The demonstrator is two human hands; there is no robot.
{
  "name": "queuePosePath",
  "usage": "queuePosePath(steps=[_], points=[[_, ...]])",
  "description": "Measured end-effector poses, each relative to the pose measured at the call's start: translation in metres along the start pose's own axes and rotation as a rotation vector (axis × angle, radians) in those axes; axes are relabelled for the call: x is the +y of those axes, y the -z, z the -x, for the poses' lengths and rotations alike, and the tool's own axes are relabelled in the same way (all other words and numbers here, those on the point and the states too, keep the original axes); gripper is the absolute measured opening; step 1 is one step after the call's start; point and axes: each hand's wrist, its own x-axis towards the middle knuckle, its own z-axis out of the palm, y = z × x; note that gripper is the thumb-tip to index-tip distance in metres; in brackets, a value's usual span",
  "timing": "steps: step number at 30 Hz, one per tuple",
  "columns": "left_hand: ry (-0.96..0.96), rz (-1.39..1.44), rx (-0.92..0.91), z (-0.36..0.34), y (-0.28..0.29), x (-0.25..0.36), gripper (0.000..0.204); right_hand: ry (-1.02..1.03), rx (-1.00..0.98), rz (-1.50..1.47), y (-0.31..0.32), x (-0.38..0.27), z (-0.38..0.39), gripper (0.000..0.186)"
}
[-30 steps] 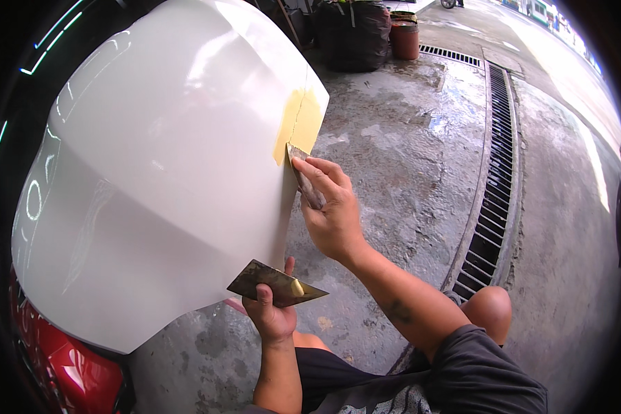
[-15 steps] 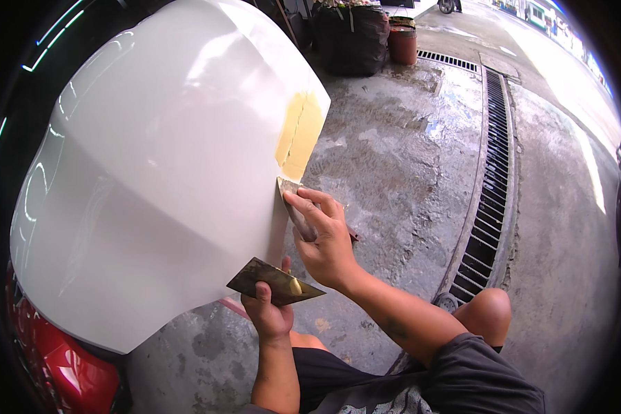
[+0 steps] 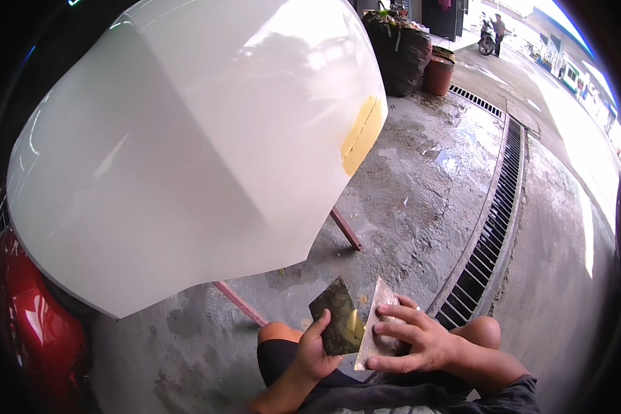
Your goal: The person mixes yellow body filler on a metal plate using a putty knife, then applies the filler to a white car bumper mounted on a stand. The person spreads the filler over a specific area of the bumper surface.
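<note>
Low in the view, just above the person's knees, two flat spreader blades meet edge to edge between the hands. The dark blade (image 3: 336, 316), brownish and smeared with a pale yellow dab near its lower right corner, stands tilted on its corner in the left hand (image 3: 315, 352), whose thumb lies along the blade's lower left edge while the fingers curl shut behind it. Just to its right, the pale grey blade (image 3: 377, 324), long, narrow and crusted with dried filler, leans with its tip up and touches the dark one along its left edge; the right hand (image 3: 421, 340) pinches it, with fingers spread flat across its face and the thumb underneath. Both blades are held well apart from the large white car panel (image 3: 186, 145), which fills the upper left of the view and rests on a reddish metal stand (image 3: 345, 229) with two bars showing. One patch of yellow filler (image 3: 361, 136) sits on the panel's right edge. A red body part (image 3: 38, 338) shows below the panel at the left. The wet concrete floor (image 3: 407, 207) runs to one long drain grate (image 3: 490, 221) on the right, and beyond it stand a black sack (image 3: 400, 55) and a brown clay pot (image 3: 438, 74).
</note>
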Motion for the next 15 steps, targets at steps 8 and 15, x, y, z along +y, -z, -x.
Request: queuePosePath(steps=[8, 15], points=[[-0.098, -0.248, -0.15, 0.007, -0.056, 0.008, 0.042, -0.086, -0.089, 0.107, -0.031, -0.002, 0.029, 0.061], [-0.478, -0.188, -0.312, 0.019, -0.051, 0.024, 0.029, -0.564, 0.058, 0.092, -0.03, 0.068, 0.025, 0.09]])
